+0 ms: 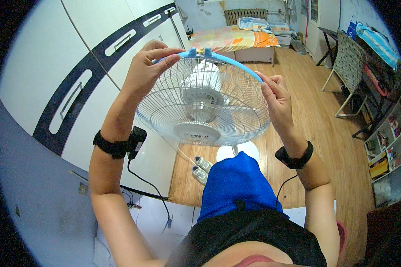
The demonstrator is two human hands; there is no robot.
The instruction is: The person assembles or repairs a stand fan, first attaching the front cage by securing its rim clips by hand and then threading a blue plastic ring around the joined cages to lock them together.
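A standing fan [197, 131] with a round wire grille and a white centre disc is in front of me. A light blue rim [236, 65] runs around the edge of its grille, with two blue clip tabs [200, 52] at the top. My left hand [152, 62] pinches this rim at the upper left, thumb against index finger. On the upper right, my right hand [277, 94] grips the rim between thumb and fingers. Motor housing and blades show through the wires. The round white base [253, 152] is partly hidden behind my blue shorts.
White wardrobe doors [44, 75] with dark curved bands stand close on the left. A pair of shoes [200, 169] lies on the wooden floor beside the fan base. Farther off are a bed [227, 38], a folding chair [348, 62] and a shelf [385, 142] on the right.
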